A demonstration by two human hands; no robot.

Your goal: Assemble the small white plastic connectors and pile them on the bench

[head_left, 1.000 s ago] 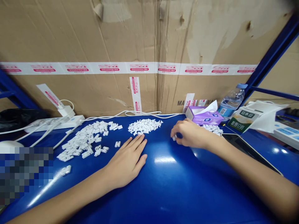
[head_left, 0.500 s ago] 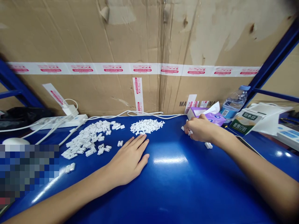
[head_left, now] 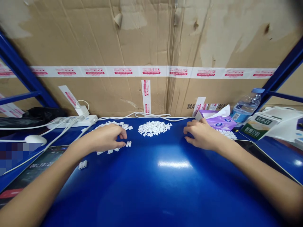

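My left hand (head_left: 106, 137) is over a pile of white plastic pieces (head_left: 125, 126), hiding much of it. Its thumb and curled forefinger are apart, with nothing visible between them. Close to those fingertips lies a small white two-part piece (head_left: 128, 144); a similar white piece (head_left: 82, 165) rests nearer the left forearm. My right hand (head_left: 199, 134) hovers low over or rests on the blue table (head_left: 161, 189), its fingers bent and spread, holding nothing that I can see. A heap of tiny white bits (head_left: 155, 128) sits between the hands. More white pieces (head_left: 227, 134) lie grouped beyond the right wrist.
A purple tissue pack (head_left: 219, 121), a water bottle (head_left: 246, 105) and a green-and-white carton (head_left: 260, 126) stand at the right back. A dark-screened tablet (head_left: 258, 154) lies under the right forearm. At left are a power strip (head_left: 71, 122), cables and a phone (head_left: 35, 170) showing a timer.
My left hand has lifted from flat on the table and moved left to the larger pieces. My right hand has opened from a closed grasp near the white pieces. The view has shifted slightly.
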